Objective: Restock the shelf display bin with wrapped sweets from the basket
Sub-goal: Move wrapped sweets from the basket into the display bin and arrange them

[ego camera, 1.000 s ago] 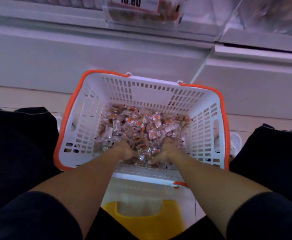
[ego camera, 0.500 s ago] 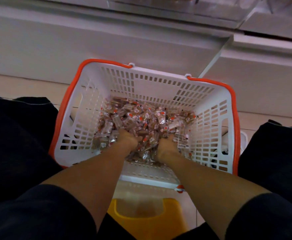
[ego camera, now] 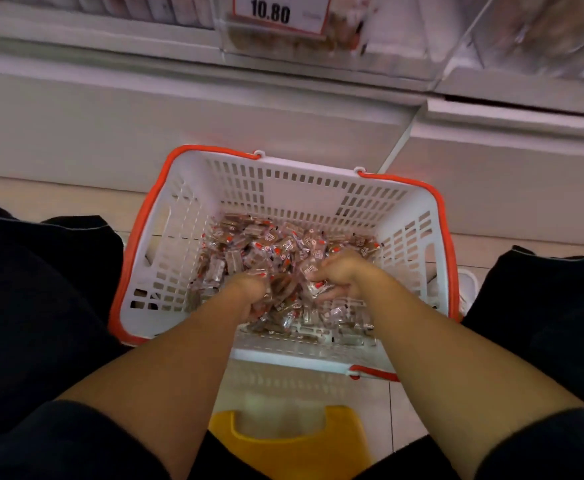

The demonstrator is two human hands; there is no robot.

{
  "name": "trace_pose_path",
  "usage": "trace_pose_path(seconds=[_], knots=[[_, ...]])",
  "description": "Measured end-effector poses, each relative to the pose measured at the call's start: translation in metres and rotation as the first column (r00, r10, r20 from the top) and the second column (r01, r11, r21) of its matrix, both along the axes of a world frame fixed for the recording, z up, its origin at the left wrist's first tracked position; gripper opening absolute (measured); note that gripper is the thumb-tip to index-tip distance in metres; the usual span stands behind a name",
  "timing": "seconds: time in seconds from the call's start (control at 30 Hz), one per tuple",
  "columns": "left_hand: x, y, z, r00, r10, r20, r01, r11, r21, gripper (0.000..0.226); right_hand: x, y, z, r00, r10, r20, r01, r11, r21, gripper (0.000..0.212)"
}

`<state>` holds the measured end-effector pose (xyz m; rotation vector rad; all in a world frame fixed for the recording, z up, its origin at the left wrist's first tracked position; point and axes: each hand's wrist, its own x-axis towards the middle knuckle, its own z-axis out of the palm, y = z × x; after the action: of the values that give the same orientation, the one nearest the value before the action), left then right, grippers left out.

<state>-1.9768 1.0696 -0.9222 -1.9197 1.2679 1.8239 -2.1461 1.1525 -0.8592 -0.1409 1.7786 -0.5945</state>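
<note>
Centre frame: white basket (ego camera: 283,181), orange rim, on floor; left hand (ego camera: 249,292) and right hand (ego camera: 342,271) each grip wrapped sweets (ego camera: 276,247). Price tag (ego camera: 280,10) top.

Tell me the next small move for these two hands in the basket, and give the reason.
Probably lift both handfuls straight up, clear of the white slotted plastic basket with the orange rim, then toward the clear shelf bin behind the 10.80 price tag. The left hand and right hand are each curled round a bunch of the clear-and-red wrapped brown sweets, low in the pile, so the grab looks finished.
</note>
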Motion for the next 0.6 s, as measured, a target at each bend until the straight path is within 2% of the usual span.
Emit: trace_pose_path(seconds=[0.1,0.2,0.3,0.4,0.5,0.6], knots=[[0.005,-0.001,0.011,0.996,-0.023,-0.088,0.025,0.999,0.021,0.017,-0.01,0.002,0.017,0.994,-0.011,0.112,0.017,0.998,-0.052,0.06],[0.006,0.0,0.025,0.966,0.055,-0.254,-0.009,0.984,0.179,0.014,-0.019,0.012,0.026,0.969,-0.051,0.24,0.076,0.993,-0.095,0.069],[0.002,-0.002,0.04,0.901,0.066,-0.429,0.068,0.955,0.29,0.018,-0.026,0.021,0.035,0.9,-0.16,0.406,0.246,0.955,-0.168,0.06],[-0.005,-0.006,0.06,0.849,0.029,-0.527,0.138,0.952,0.274,0.038,-0.032,0.026,0.053,0.874,-0.107,0.474,0.255,0.932,-0.259,0.041],[-0.017,-0.017,0.094,0.785,-0.08,-0.614,0.271,0.936,0.223,0.024,-0.045,0.022,0.085,0.911,0.014,0.412,0.171,0.896,-0.41,0.036],[-0.032,-0.043,0.151,0.724,-0.161,-0.671,0.391,0.896,0.208,0.025,-0.062,0.011,0.136,0.965,0.222,0.141,-0.126,0.863,-0.49,0.04]])
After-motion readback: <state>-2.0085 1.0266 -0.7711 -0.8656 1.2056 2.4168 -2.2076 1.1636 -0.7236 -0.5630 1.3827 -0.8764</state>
